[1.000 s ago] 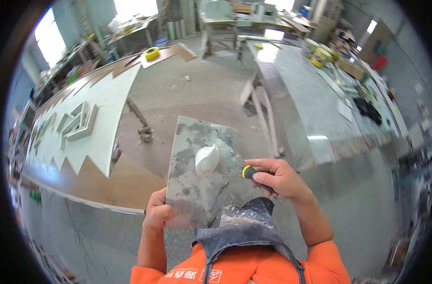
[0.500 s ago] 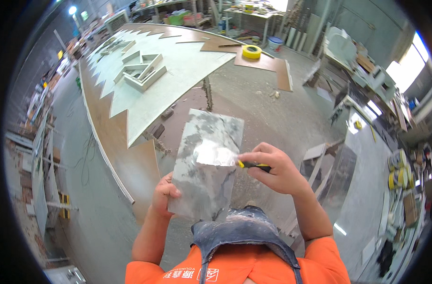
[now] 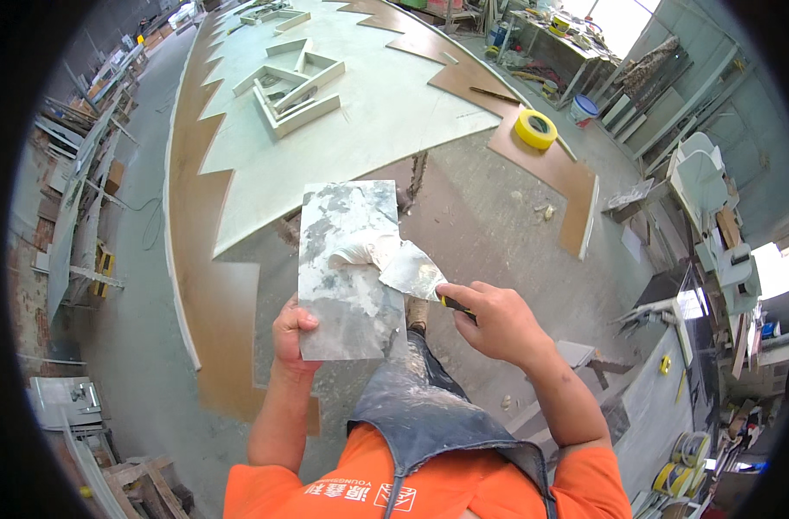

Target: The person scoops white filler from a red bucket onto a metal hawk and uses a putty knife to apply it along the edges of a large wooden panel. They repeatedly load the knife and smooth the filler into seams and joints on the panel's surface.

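A flat rectangular board (image 3: 347,333), grey and smeared with white, is gripped at its lower left edge by my left hand (image 3: 296,333). The thumb lies on top and the other fingers are hidden beneath. My right hand (image 3: 498,320) is closed round the black and yellow handle of a putty knife (image 3: 414,273). Its wide, white-coated blade touches the right side of the board, beside a lump of white paste (image 3: 360,249) lying on the board's middle.
A large white panel (image 3: 282,182) with zigzag edges lies on a brown board (image 3: 195,285) ahead. On it sit white angular frames (image 3: 308,113). A yellow tape roll (image 3: 535,129) rests at the right, near a white bucket (image 3: 584,109). Cluttered shelves and offcuts line both sides.
The putty knife's blade has come into plain view, tilted at the board's right edge. The board is turned straighter, and the paste has shifted in shape. My view has swung toward the right.
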Motion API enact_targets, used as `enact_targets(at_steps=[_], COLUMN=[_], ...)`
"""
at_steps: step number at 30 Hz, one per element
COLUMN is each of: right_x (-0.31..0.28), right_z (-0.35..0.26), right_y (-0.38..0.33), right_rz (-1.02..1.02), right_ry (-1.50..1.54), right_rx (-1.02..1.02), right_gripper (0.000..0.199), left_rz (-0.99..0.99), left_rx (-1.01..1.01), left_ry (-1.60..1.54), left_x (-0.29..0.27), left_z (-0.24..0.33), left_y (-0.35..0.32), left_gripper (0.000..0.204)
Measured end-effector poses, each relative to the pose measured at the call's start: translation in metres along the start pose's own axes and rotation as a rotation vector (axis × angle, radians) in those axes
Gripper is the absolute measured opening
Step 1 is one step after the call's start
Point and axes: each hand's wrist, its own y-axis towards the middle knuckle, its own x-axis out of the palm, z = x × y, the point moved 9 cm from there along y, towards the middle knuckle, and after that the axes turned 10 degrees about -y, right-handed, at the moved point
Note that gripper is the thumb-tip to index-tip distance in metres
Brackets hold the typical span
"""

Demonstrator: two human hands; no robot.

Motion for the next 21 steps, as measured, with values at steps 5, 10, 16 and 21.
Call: enact_targets(at_steps=[5, 10, 16, 21], right_x=[-0.035, -0.041, 0.043, 0.091], right_z=[0.089, 0.168, 0.192, 0.177], right_y=[0.082, 0.161, 0.234, 0.266], right_rz=[-0.012, -0.114, -0.37, -0.502], right_ry=[-0.093, 0.486, 1.265, 1.343], right_rx=[0.073, 0.436, 0.738, 0.835], right_gripper=[0.042, 0.036, 0.032, 0.029], left_rz=[0.19, 0.313, 0.475, 0.405], left_rx=[0.122, 0.121, 0.175, 0.239], left_ry=[-0.057, -0.042, -0.053, 0.021], left_x=[-0.016, -0.035, -0.055, -0.034], left_z=[-0.015, -0.02, -0.022, -0.012], left_y=[0.125, 0.243, 0.321, 0.335], left_gripper=[0.067, 0.067, 0.066, 0.071])
